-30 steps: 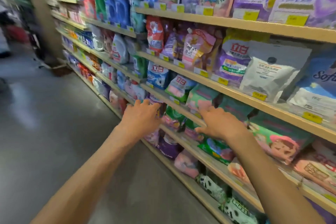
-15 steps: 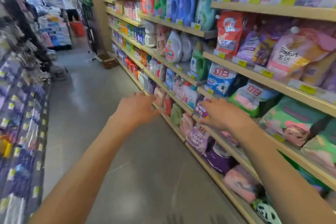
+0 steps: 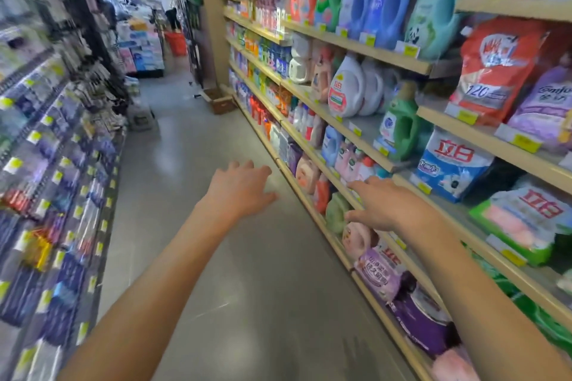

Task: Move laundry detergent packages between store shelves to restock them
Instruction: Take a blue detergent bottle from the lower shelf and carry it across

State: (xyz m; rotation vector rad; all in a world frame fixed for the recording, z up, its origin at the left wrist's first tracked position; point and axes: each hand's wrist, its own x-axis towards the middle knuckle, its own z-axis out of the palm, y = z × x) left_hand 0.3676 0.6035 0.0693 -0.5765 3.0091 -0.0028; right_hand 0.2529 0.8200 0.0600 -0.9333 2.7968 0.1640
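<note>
left shelf goods (image 3: 46,164) blurred, perhaps packets.

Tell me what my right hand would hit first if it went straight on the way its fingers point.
Most likely the pink bottles just beyond the right hand. Depth is unclear, so it could instead pass in front of them.

Shop aisle, detergent bottles (image 3: 383,0) on shelves (image 3: 356,43) w/ yellow price tags (image 3: 464,116)
</note>
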